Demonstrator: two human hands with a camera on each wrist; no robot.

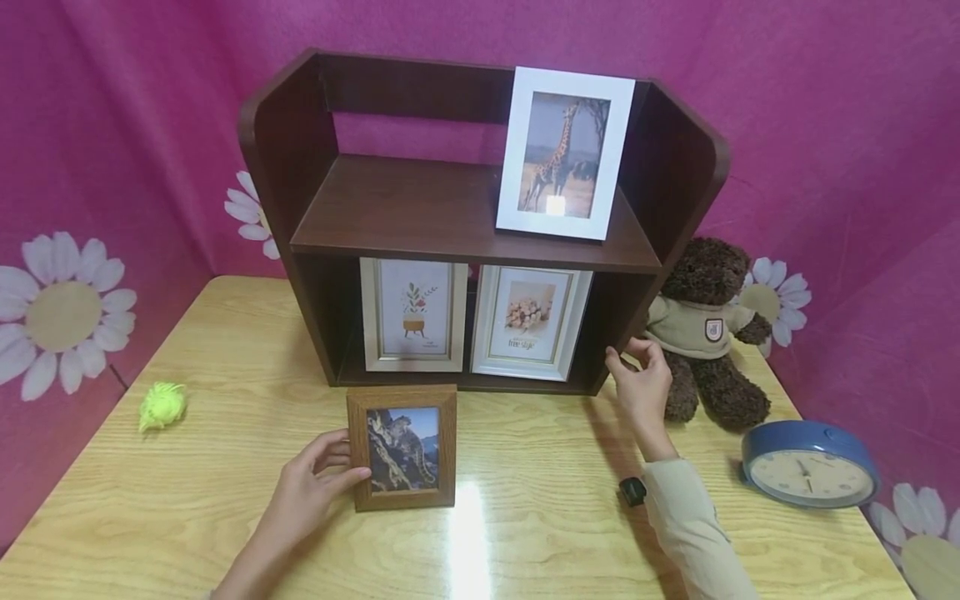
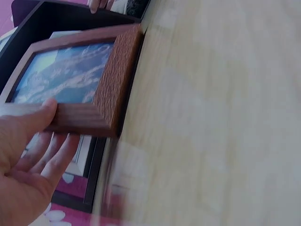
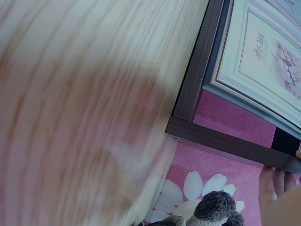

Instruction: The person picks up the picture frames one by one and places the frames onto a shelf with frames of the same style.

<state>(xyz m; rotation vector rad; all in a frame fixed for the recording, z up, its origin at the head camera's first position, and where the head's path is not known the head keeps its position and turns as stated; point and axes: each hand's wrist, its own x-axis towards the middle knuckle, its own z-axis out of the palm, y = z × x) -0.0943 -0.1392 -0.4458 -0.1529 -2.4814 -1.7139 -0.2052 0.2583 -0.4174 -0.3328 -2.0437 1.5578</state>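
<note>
My left hand (image 1: 303, 487) holds a brown wooden picture frame (image 1: 455, 450) by its left side, thumb on the front and fingers behind. The frame shows a spotted big cat on a branch; it is upright in front of the shelf. My right hand (image 1: 645, 383) grips the front edge of the dark brown shelf's (image 1: 480, 260) right side panel. In the right wrist view the fingers (image 3: 278, 181) lie along the panel's outer face, with the thumb at its other side. On the lower level stand a cream plant-picture frame (image 1: 370, 333) and a white flower-picture frame (image 1: 480, 350).
A white giraffe-picture frame (image 1: 513, 158) stands on the upper level at right. Beside the shelf sits a brown teddy bear (image 1: 693, 321) in a beige shirt, with a blue clock (image 1: 810, 464) nearer me. A yellow-green fuzzy ball (image 1: 162, 406) lies on the wooden table (image 1: 225, 350) at left.
</note>
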